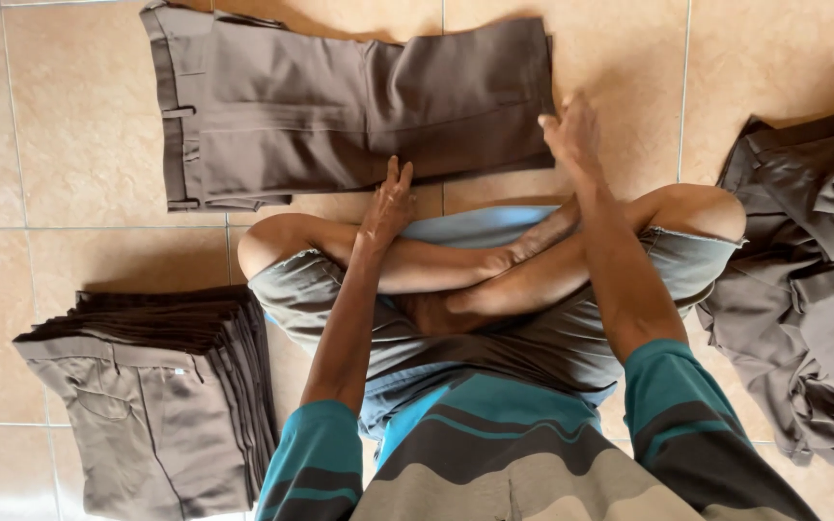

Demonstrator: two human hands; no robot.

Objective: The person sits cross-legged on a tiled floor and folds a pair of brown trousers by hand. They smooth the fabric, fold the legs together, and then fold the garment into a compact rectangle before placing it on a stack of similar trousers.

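Pressing flat on folded brown trousers (349,106): left hand (388,205) and right hand (571,135), fingers spread, grip holding nothing.

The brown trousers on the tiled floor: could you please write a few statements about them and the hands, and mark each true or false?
1. The brown trousers lie flat on the tiled floor. True.
2. The left hand rests on the trousers' near edge. True.
3. The right hand holds a hanger. False: it is open at the trousers' right end, holding nothing.
4. The folded stack lies to the person's right. False: it lies to the left.
5. A loose heap of brown garments lies at the right. True.
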